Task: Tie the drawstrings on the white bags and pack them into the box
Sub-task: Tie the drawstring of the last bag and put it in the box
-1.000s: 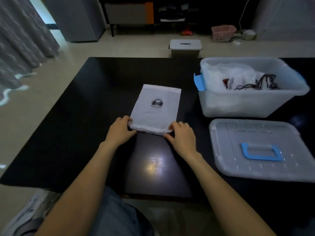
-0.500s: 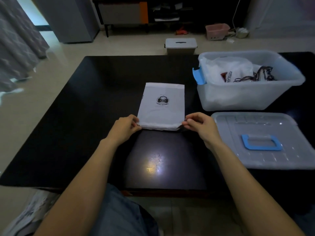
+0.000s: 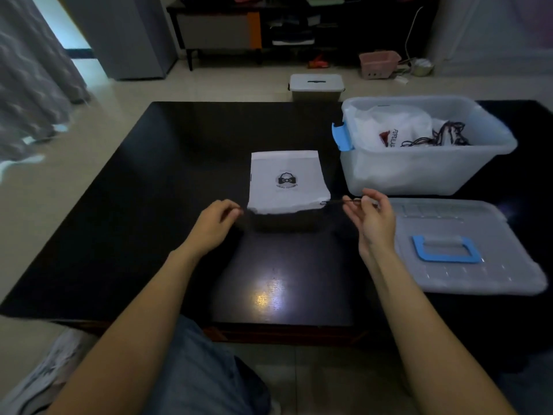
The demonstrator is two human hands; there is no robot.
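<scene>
Here, mid-worktop (image 3: 149,235): white bag (image 3: 285,181) lying flat, printed emblem up, mouth edge toward the person at 6 o'clock and gathered into small puckers. Left hand (image 3: 215,226) at the bag's 8 o'clock corner, fingers curled and seemingly pinching the cord end there, though the cord itself too dark to make out against the black surface. Right hand (image 3: 371,220) off the bag's 4 o'clock corner, fingertips pinching the dark drawstring (image 3: 338,202), drawn out taut from the hem toward 3 o'clock.

Box (image 3: 490,136) at 2 o'clock from the bag, translucent, blue latch on its near end, open, already holding white bags (image 3: 395,130) with dark cords on top. Lid (image 3: 466,250) flat on the worktop at 4 o'clock, blue handle up, just beside the right hand.

Likely handling: thin, light, limp fabric, prone to sliding on the glossy surface and to lifting at the near edge under a sideways pull. Nothing stiff or fragile apparent inside; flat, so probably empty or near empty. Best taken by the two cord ends for cinching and knotting, with even tension on both sides to keep the mouth gathering straight. Cord thin and probably slick, so a firm pinch close to the hem preferable to a hold at the very tip. Afterwards, best lifted by the gathered neck or by both side edges for the short carry toward 2 o'clock, into the box.
</scene>
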